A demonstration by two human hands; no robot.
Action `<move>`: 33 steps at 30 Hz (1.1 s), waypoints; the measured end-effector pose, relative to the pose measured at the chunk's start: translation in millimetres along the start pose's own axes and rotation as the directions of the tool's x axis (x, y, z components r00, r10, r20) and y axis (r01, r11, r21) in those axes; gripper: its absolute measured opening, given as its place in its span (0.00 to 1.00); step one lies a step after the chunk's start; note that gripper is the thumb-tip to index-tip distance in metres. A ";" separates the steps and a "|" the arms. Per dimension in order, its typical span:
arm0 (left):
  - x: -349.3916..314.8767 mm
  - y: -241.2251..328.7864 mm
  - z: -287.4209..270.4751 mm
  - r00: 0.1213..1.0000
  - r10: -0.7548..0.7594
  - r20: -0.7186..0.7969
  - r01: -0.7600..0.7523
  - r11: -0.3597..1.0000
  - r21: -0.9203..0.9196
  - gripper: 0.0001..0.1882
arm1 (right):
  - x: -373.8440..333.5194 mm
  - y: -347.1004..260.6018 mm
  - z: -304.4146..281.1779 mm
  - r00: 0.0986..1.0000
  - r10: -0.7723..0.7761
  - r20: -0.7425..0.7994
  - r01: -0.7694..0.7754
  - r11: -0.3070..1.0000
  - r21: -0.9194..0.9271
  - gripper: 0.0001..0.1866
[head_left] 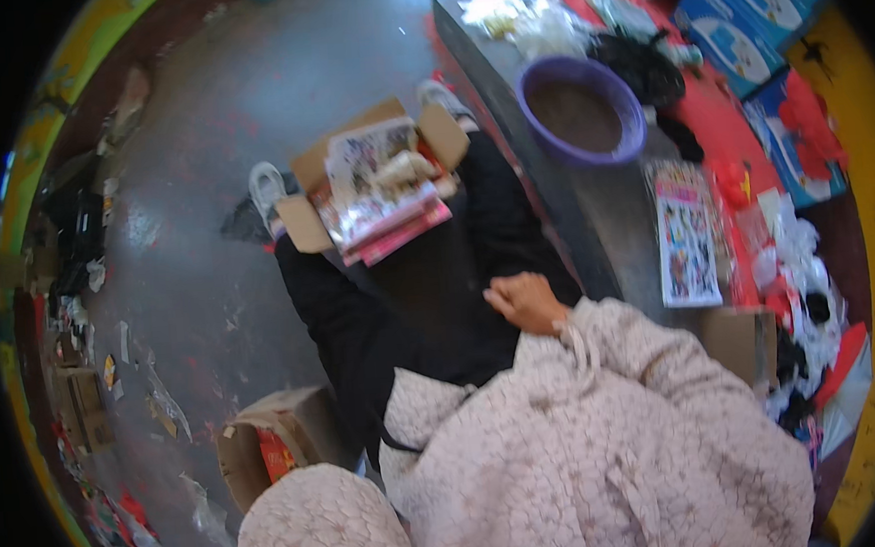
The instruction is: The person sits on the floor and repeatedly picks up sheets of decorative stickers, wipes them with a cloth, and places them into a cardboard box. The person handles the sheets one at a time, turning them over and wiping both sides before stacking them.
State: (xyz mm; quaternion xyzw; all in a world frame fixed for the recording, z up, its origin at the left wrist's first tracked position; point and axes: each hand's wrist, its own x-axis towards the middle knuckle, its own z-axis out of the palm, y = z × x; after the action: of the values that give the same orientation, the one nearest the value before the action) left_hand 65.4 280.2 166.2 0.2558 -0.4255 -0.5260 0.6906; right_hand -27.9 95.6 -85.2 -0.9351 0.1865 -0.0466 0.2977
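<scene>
My right hand (527,302) rests by my right thigh, its fingers curled in, with nothing seen in them. My left sleeve (324,516) reaches down at the lower edge; the left hand itself is out of sight. Between my lower legs sits an open cardboard box (304,224) with its flaps folded out. It is heaped with flat glossy printed packets (375,157) and pink-edged sheets (400,234). A crumpled pale item (404,170) lies on top of them. Neither hand touches the box.
A dark ledge on the right bears a purple basin (639,126), sticker-like sheets (688,243), plastic bags (522,18) and blue boxes (743,29). Another cardboard box (306,422) stands by my left side. Scraps and wrappers (164,390) litter the floor at left.
</scene>
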 end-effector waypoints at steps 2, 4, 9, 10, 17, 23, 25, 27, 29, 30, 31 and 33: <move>-2.4 -2.1 -1.6 1.000 0.007 0.006 -0.007 1.000 0.004 0.25 | -0.1 -3.3 -0.6 1.000 0.006 0.011 -0.007 0.999 0.045 0.16; -0.8 -2.4 -2.1 0.999 0.006 0.037 -0.007 1.000 0.007 0.25 | -4.1 -4.7 -4.6 1.000 0.014 -0.021 -0.014 1.000 0.013 0.16; -2.4 -3.3 -7.1 0.999 0.030 0.027 -0.030 1.000 -0.004 0.24 | -2.8 -1.7 -5.3 0.999 0.029 -0.021 -0.028 0.999 0.036 0.16; -5.7 1.4 -8.2 0.999 0.039 0.000 -0.039 0.999 -0.009 0.24 | 0.6 -1.4 1.4 0.996 -0.028 -0.081 0.031 0.999 0.036 0.16; -2.6 1.9 -1.7 0.996 0.088 -0.021 -0.088 0.996 0.019 0.23 | 2.5 -11.0 -3.6 0.998 0.060 0.033 -0.061 0.997 0.036 0.15; 6.5 -8.2 -7.7 0.988 0.149 0.031 -0.148 0.988 -0.032 0.22 | -3.4 -3.6 -9.7 0.995 0.087 0.046 -0.086 0.996 -0.010 0.15; 9.1 -7.4 -7.4 0.988 0.153 0.032 -0.151 0.988 -0.035 0.22 | -1.8 -1.4 -3.5 0.997 0.059 0.050 -0.059 0.998 0.007 0.16; 10.5 -7.6 -6.8 0.986 0.160 0.039 -0.158 0.986 -0.047 0.21 | 1.1 -6.7 -5.7 0.996 0.068 0.062 -0.068 0.998 0.007 0.15; 14.8 -7.9 -5.1 0.983 0.174 0.061 -0.170 0.984 -0.059 0.21 | -2.4 -6.4 -5.3 0.997 0.062 0.036 -0.063 0.998 0.032 0.15; 15.3 -7.8 -4.0 0.980 0.183 0.075 -0.179 0.982 -0.065 0.21 | -4.5 -5.7 -5.3 0.998 0.058 0.011 -0.059 0.997 0.043 0.15; 15.9 -7.6 -2.6 0.976 0.198 0.092 -0.191 0.979 -0.073 0.21 | -6.6 -5.0 -4.8 0.998 0.054 -0.014 -0.053 0.997 0.053 0.15; 19.3 -4.6 -0.6 0.959 0.250 0.133 -0.240 0.967 -0.091 0.21 | -8.3 -4.3 -3.4 0.998 0.059 -0.012 -0.058 0.997 0.053 0.15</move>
State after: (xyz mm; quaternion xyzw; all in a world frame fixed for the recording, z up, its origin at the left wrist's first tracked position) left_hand 65.2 260.5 168.3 0.1372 -0.4826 -0.4687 0.7270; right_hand -34.9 100.1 -79.8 -0.9207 0.2146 -0.0491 0.3221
